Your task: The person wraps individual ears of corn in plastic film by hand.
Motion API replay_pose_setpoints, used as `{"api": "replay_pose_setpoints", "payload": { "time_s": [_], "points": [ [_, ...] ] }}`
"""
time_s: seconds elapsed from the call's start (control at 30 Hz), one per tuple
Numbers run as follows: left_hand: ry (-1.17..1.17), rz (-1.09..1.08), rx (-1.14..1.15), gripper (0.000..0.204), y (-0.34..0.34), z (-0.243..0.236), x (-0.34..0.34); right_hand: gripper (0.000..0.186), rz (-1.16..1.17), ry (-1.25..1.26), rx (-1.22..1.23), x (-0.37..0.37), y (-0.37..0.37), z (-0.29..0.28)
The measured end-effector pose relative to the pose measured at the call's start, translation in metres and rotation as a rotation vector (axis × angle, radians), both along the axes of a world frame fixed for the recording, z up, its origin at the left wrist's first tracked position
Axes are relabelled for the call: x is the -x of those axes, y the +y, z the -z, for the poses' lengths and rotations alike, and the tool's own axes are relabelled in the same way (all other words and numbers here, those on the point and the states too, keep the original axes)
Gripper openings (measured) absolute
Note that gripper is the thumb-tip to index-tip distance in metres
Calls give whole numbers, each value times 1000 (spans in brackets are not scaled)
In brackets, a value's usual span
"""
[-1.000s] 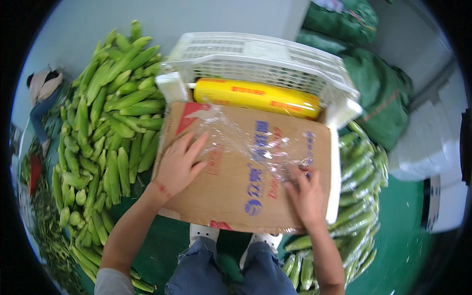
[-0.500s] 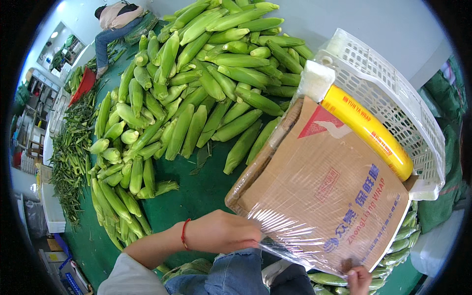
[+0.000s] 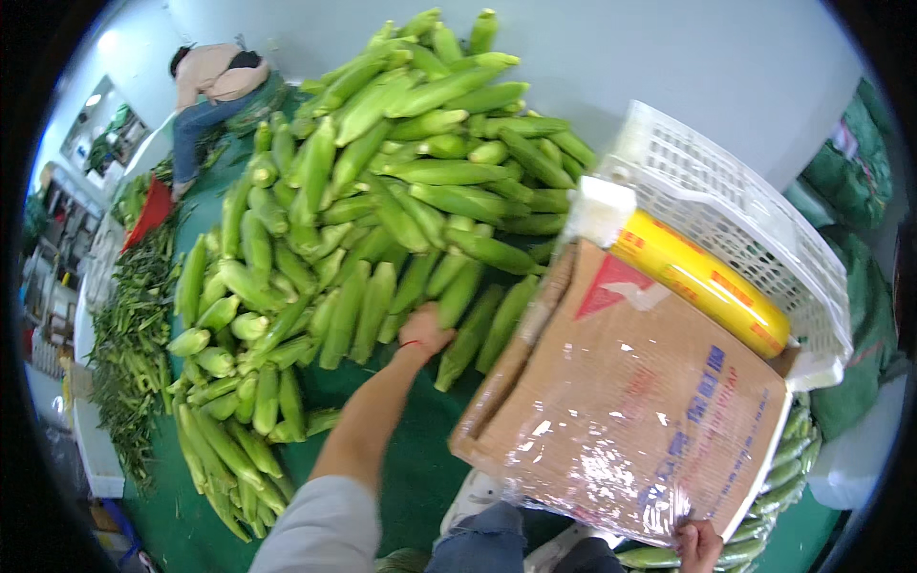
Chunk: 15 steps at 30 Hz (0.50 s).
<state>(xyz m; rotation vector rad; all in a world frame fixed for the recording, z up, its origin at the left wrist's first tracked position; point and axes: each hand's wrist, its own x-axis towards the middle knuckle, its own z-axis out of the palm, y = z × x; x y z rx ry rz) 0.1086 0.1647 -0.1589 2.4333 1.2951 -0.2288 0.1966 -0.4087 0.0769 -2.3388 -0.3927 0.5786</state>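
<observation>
A large heap of green, husked ears of corn lies on the green surface ahead of me. My left hand, with a red cord at the wrist, reaches into its near edge and touches the lower ends of the ears; its fingers are hidden among them. At the lower right, my right hand pinches the edge of clear plastic wrap. This film stretches over the face of a brown cardboard box. Behind the box's upper edge rests a yellow roll of wrap.
A white perforated crate stands at the right, behind the box and roll. Wrapped ears of corn lie under the box's right side. Husk scraps pile up at the left. Far left, another person bends over near a red scoop-shaped container.
My left hand has let go of the plastic wrap and moved forward and slightly left to the corn heap. My right hand stays at the film's edge. The view has shifted slightly.
</observation>
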Motion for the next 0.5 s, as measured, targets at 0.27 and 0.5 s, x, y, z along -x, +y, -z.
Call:
{"api": "replay_pose_setpoints", "payload": {
  "time_s": [0.27,0.5],
  "points": [
    [-877,381,181,66,-142,-211,53,19,39,-174,105,9,-3,12],
    [-575,1220,264,60,-251,-254,-60,20,262,33,-169,22,19,-43]
  ]
}}
